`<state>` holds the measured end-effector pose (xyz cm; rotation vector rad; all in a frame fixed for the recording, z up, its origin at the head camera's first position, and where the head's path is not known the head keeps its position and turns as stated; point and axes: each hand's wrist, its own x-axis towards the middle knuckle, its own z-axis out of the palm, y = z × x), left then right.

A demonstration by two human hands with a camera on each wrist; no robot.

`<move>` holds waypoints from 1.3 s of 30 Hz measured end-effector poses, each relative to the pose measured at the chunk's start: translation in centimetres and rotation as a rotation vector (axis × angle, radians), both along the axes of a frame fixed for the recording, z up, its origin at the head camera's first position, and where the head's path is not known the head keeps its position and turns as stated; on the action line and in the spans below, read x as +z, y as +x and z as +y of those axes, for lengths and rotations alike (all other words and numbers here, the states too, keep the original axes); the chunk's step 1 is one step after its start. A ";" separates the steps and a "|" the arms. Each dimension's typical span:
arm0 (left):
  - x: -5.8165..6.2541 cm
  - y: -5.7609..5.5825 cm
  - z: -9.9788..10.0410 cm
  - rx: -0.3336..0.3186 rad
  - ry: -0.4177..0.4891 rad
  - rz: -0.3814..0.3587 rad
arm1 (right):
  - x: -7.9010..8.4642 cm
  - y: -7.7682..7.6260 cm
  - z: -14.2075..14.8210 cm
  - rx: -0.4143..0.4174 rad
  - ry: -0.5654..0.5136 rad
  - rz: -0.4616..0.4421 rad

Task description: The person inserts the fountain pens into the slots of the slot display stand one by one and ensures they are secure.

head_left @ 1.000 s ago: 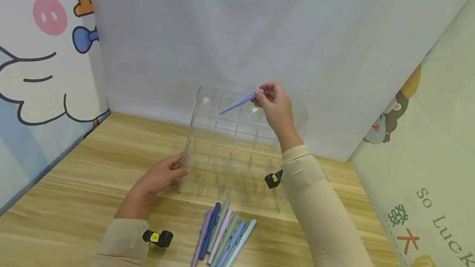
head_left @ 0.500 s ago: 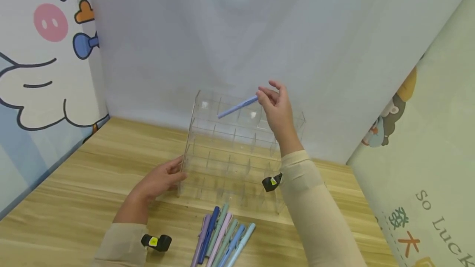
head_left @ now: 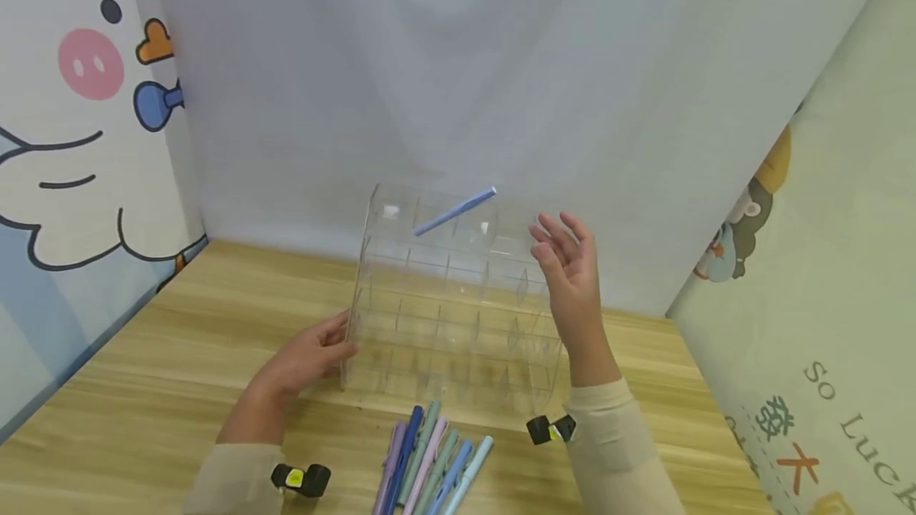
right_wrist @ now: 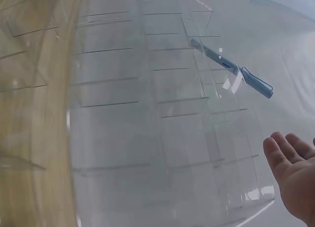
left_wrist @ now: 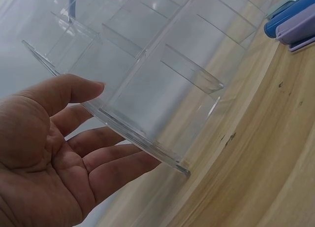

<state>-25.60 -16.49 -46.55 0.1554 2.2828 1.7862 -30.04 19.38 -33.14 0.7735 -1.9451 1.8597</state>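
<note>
A clear acrylic pen rack (head_left: pixel 458 304) with stepped, divided tiers stands on the wooden table. My left hand (head_left: pixel 308 356) holds its left side panel; in the left wrist view the thumb (left_wrist: pixel 81 89) is on one face and the fingers (left_wrist: pixel 115 163) are on the other. Across the rack's top tier lies a light blue pen (head_left: pixel 456 211), slanting up to the right, with its clip end (right_wrist: pixel 258 84) raised in the right wrist view. My right hand (head_left: pixel 572 284) is apart from the pen, fingers spread and holding nothing, over the rack's right side.
In front of the rack several capped pens (head_left: pixel 429 459) in purple, blue, green, pink and pale blue lie side by side on the wooden table (head_left: pixel 143 388). A grey-white curtain (head_left: pixel 458 86) hangs behind, with printed panels at left and right.
My right hand has let go of the light blue pen and moved right and down, away from it. The pen stays across the top tier. My left hand keeps its hold on the rack.
</note>
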 end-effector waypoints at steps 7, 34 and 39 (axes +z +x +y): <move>-0.1 -0.1 0.1 0.003 -0.021 -0.002 | -3.2 3.3 3.4 0.035 0.138 0.011; -0.3 -0.1 0.0 -0.040 0.045 0.007 | -6.0 6.6 4.3 0.165 0.931 -0.289; -0.3 -0.2 0.0 -0.039 0.037 0.006 | -7.3 6.9 2.9 0.221 1.150 -0.361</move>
